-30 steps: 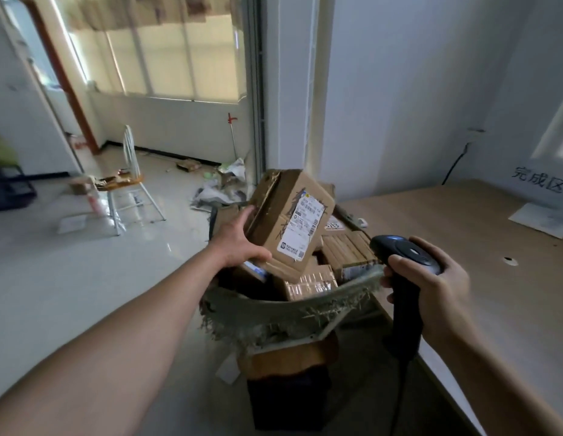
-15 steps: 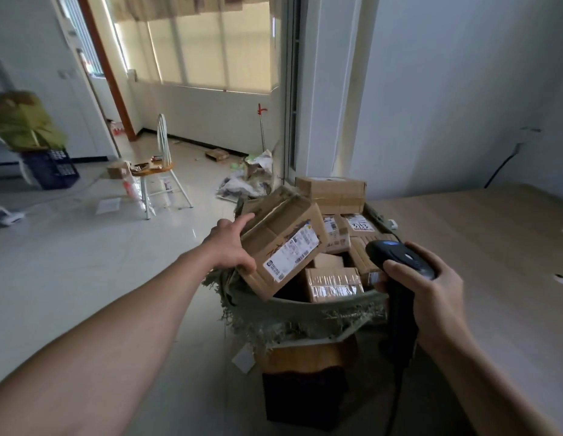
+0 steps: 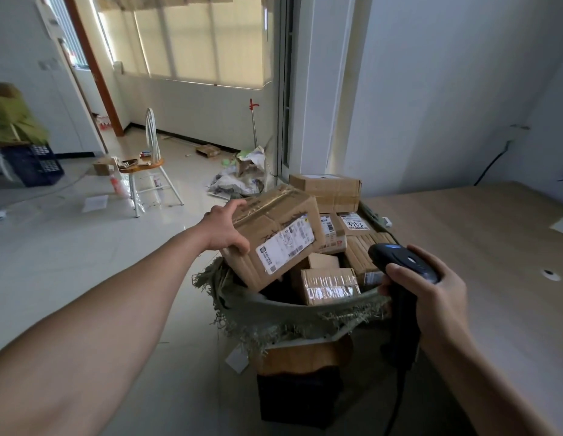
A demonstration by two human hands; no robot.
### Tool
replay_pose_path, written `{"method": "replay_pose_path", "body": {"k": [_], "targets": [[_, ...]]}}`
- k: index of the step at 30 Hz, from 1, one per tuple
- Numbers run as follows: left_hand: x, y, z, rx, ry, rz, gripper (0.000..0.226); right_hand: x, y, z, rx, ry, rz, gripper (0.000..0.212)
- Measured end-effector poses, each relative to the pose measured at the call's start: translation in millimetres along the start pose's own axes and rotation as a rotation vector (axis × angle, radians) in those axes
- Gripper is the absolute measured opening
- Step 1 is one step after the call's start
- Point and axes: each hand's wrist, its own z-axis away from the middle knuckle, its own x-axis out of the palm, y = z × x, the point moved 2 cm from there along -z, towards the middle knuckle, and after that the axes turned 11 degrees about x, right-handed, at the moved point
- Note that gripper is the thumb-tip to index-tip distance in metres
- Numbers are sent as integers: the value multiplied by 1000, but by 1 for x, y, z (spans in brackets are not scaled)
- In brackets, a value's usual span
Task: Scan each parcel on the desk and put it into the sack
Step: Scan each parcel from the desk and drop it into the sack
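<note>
left hand [image 3: 225, 229] is gripping the parcel [image 3: 273, 240] by its left end, long side running off to the right, low corner dipping into the sack [image 3: 273, 316] mouth right below it, right hand [image 3: 431, 297] just clutching the scanner [image 3: 402, 262] by the rim

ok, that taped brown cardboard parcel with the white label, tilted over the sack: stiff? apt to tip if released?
Probably stiff: the brown cardboard parcel shows flat faces and straight edges under the left hand. Likely light for its size; one hand holds it by an end. Tilted corner-down, it would probably tip into the frayed green woven sack.
</note>
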Motion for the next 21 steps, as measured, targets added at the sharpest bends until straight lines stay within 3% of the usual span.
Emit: {"method": "replay_pose_path", "body": {"k": [3,7,10,16,21], "targets": [[-4,-3,4,-3,103,304,114,6,-2,0,2,-17,-4,44],[-11,-4,3,-52,252,598,82,15,-5,0,-12,-15,-9,43],[-18,-2,-6,-140,322,704,57,18,-9,-1,-19,-2,-34,47],[-21,18,-9,-277,319,809,37,13,-13,-3,-24,-30,-33,45],[-35,13,-23,-348,304,936,40,16,-20,-7,-39,-31,-33,48]]}}
